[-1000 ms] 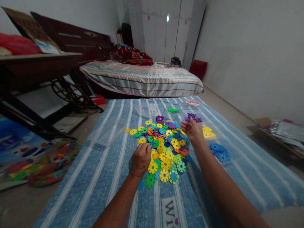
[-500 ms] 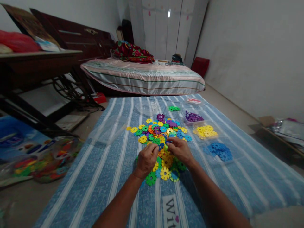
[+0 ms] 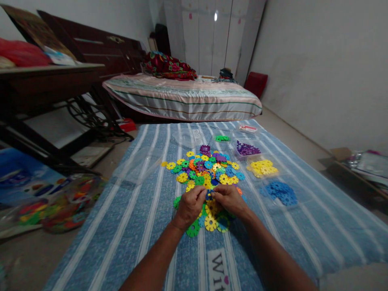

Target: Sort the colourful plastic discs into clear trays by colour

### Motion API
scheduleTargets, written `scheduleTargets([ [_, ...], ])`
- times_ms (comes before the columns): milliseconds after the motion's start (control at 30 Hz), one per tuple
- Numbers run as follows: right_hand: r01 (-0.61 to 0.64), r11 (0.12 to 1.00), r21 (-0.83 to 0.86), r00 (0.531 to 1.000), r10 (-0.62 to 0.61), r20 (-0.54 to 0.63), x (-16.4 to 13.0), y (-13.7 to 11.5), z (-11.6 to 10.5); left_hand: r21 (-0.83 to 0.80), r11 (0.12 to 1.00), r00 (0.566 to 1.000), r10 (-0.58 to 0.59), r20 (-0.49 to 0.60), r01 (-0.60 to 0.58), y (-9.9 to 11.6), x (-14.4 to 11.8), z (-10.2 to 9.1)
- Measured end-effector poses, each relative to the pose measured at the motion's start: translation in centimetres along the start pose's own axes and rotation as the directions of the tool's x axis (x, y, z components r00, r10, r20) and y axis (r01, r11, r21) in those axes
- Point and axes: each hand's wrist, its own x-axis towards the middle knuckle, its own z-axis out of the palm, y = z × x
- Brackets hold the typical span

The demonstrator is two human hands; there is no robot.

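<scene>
A heap of flat, flower-shaped plastic discs [image 3: 206, 171] in yellow, green, blue, orange and purple lies on a blue striped cloth [image 3: 142, 210]. My left hand [image 3: 189, 206] and my right hand [image 3: 230, 199] meet over the near edge of the heap. Together they pinch a small blue disc [image 3: 209, 195] between their fingertips. Sorted groups lie to the right: purple discs [image 3: 247, 149], yellow discs [image 3: 262, 167], blue discs [image 3: 279, 192], and a few green discs [image 3: 222, 138] farther back.
A bed [image 3: 184, 99] with a striped cover stands beyond the cloth. At left are a dark table [image 3: 45, 81] and a clear bag of colourful toy pieces [image 3: 57, 206]. Clear plastic bags [image 3: 136, 165] lie on the cloth. A cardboard box [image 3: 342, 155] sits at right.
My right hand came back from the purple group at the far right to the heap's near edge. It now meets my left hand on a blue disc.
</scene>
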Motion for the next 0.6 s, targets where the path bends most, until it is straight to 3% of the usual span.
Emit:
scheduleTargets([
  [100,-0.048,0.987,0.155,0.998,0.055,-0.042,-0.7,-0.5,-0.6,-0.004,1.000,0.997,-0.018,-0.069,0.018,-0.2,0.2,-0.2],
  [167,-0.029,0.933,0.358,0.989,0.078,-0.123,-1.1,-0.8,-1.9,0.005,0.999,0.991,-0.032,-0.127,0.033,-0.7,0.3,-0.4],
  [267,0.202,0.705,0.680,0.935,0.068,-0.347,-1.6,-1.0,-4.4,0.022,0.998,0.979,-0.060,-0.195,0.066,-1.7,0.5,-0.6],
  [333,0.329,0.568,0.754,0.894,0.069,-0.443,-1.6,-0.9,-5.7,0.031,0.996,0.973,-0.077,-0.219,0.085,-2.2,0.6,-0.7],
  [367,0.337,0.560,0.757,0.891,0.072,-0.449,-1.6,-0.7,-6.0,0.037,0.995,0.971,-0.081,-0.225,0.091,-2.5,0.6,-0.7],
  [467,0.223,0.727,0.649,0.901,0.099,-0.421,-1.2,0.2,-5.4,0.063,0.995,0.970,-0.060,-0.235,0.077,-2.8,0.7,-0.8],
  [533,0.159,0.870,0.467,0.884,0.085,-0.459,-0.9,0.9,-4.4,0.086,0.996,0.974,-0.015,-0.226,0.035,-2.7,0.7,-0.7],
  [600,0.141,0.959,0.245,0.866,0.001,-0.500,-0.6,1.5,-3.5,0.106,0.994,0.977,0.028,-0.211,-0.006,-2.6,0.7,-0.8],
])
